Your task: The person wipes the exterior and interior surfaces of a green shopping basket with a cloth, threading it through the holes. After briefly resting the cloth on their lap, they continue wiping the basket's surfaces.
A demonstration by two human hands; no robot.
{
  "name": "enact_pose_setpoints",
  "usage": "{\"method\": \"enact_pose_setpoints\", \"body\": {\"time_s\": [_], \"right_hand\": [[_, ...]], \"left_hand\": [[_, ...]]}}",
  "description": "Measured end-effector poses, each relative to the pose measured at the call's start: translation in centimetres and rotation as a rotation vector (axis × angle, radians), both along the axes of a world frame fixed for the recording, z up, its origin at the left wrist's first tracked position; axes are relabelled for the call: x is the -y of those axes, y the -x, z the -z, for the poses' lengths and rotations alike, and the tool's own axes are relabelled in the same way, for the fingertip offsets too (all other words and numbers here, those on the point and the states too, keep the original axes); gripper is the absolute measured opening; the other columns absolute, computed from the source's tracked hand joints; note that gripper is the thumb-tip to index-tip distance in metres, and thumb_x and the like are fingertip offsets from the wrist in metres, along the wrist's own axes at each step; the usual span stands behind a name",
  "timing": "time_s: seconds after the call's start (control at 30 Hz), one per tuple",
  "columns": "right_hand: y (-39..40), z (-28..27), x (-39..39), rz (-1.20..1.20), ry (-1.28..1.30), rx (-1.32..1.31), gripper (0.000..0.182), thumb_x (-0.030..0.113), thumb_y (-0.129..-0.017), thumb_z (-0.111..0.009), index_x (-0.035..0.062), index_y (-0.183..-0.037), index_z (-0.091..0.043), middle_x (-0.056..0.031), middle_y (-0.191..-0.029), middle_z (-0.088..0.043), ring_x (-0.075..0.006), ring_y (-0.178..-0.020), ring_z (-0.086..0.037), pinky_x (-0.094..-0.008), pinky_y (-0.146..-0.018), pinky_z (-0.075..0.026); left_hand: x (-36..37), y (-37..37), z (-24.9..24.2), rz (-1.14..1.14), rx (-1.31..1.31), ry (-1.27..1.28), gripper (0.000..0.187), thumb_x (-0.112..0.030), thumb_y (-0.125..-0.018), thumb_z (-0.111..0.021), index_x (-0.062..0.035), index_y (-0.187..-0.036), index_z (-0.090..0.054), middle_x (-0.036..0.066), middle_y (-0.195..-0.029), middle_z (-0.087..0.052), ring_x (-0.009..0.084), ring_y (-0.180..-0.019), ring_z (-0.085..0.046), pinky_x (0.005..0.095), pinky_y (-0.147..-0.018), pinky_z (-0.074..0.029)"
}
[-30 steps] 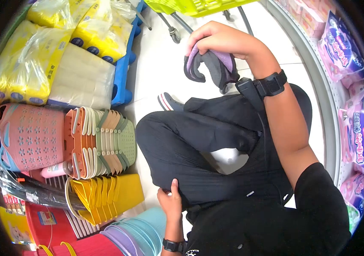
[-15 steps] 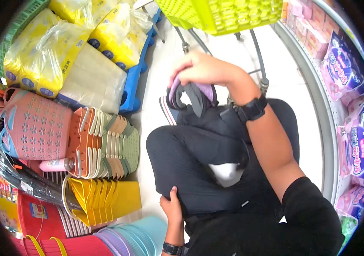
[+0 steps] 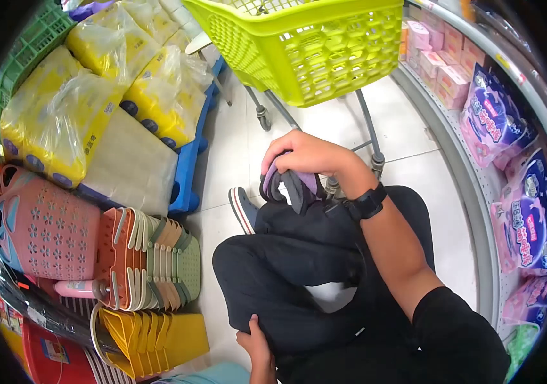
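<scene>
My right hand (image 3: 300, 155) grips a bundle of grey and purple cloth (image 3: 291, 189) above my bent legs. The cloth hangs in loops below my fingers. Down at the bottom, my left hand (image 3: 254, 345) rests against the side of my black trousers (image 3: 273, 275), thumb apart from the fingers, which are partly hidden beneath the leg. A dark clog with red and white stripes (image 3: 242, 211) shows on the floor beyond my knee.
A lime-green shopping cart (image 3: 344, 51) stands ahead. Yellow-wrapped paper packs (image 3: 56, 128) lie on a blue pallet (image 3: 187, 185) at left, above stacked baskets (image 3: 56, 224) and yellow bins (image 3: 187, 339). Shelves with purple packages (image 3: 526, 224) line the right side.
The view has tilted up, so more of the cart and the striped clog show. My right hand still holds the cloth, and my left hand stays at the leg.
</scene>
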State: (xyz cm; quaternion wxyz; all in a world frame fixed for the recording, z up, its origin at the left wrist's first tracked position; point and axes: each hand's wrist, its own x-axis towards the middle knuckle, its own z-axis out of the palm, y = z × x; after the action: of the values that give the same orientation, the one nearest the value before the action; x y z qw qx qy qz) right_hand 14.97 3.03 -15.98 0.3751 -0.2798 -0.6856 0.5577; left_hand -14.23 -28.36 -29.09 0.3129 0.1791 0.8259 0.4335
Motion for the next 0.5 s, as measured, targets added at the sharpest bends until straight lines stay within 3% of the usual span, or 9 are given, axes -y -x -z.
{"method": "enact_pose_setpoints", "body": {"time_s": [0.23, 0.3, 0.5], "right_hand": [[-0.2, -0.3, 0.3, 0.012, -0.035, 0.016, 0.026, -0.001, -0.079, -0.059, -0.0024, -0.098, -0.077, -0.0091, -0.097, -0.072, -0.0141, -0.089, -0.064, -0.0258, -0.081, -0.052], [-0.2, -0.5, 0.4, 0.010, -0.022, 0.019, 0.026, -0.001, -0.079, -0.060, -0.0024, -0.098, -0.077, -0.0091, -0.097, -0.072, -0.0141, -0.090, -0.065, -0.0260, -0.081, -0.052], [-0.4, -2.1, 1.6, 0.014, -0.149, -0.004, 0.026, 0.004, -0.080, -0.059, 0.0001, -0.098, -0.078, -0.0093, -0.097, -0.073, -0.0158, -0.090, -0.066, -0.0276, -0.082, -0.053]], "left_hand": [[-0.3, 0.9, 1.5, -0.019, 0.077, 0.024, 0.065, -0.032, -0.091, -0.071, 0.0184, -0.124, -0.049, 0.028, -0.127, -0.058, 0.0331, -0.115, -0.061, 0.0398, -0.101, -0.049], [-0.3, 0.4, 2.0, -0.069, -0.007, -0.050, 0.048, -0.033, -0.093, -0.066, 0.0100, -0.113, -0.058, 0.016, -0.102, -0.064, 0.0266, -0.094, -0.063, 0.0429, -0.084, -0.052], [-0.4, 1.6, 3.7, -0.032, -0.027, -0.004, 0.046, -0.028, -0.095, -0.063, 0.0098, -0.120, -0.054, 0.018, -0.113, -0.062, 0.0281, -0.103, -0.062, 0.0443, -0.091, -0.052]]}}
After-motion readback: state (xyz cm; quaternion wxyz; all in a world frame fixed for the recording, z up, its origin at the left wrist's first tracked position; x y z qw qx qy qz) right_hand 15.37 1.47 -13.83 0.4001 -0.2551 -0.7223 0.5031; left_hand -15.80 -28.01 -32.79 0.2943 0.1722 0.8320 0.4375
